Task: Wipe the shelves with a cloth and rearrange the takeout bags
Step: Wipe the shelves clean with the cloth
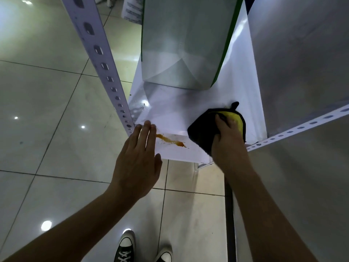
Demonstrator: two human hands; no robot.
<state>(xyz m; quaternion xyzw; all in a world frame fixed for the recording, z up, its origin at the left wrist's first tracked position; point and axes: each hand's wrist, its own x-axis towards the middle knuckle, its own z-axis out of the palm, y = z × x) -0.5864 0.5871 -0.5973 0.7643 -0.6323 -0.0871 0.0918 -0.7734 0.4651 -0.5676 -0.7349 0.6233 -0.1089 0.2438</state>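
Note:
A white shelf board (175,112) carries an orange-brown sauce streak (170,140) near its front edge. My right hand (225,137) presses a black and yellow cloth (202,129) flat on the shelf, just right of the streak. Fingers apart, my left hand (137,159) rests on the shelf's front left corner, its fingertips touching the streak's left end. A white takeout bag with a green edge (181,44) stands upright further back on the shelf.
A perforated white upright post (102,63) rises at the shelf's left corner. A perforated rail (302,127) runs off to the right under a grey panel (302,63). Glossy floor tiles (41,101) and my sneakers (126,248) lie below.

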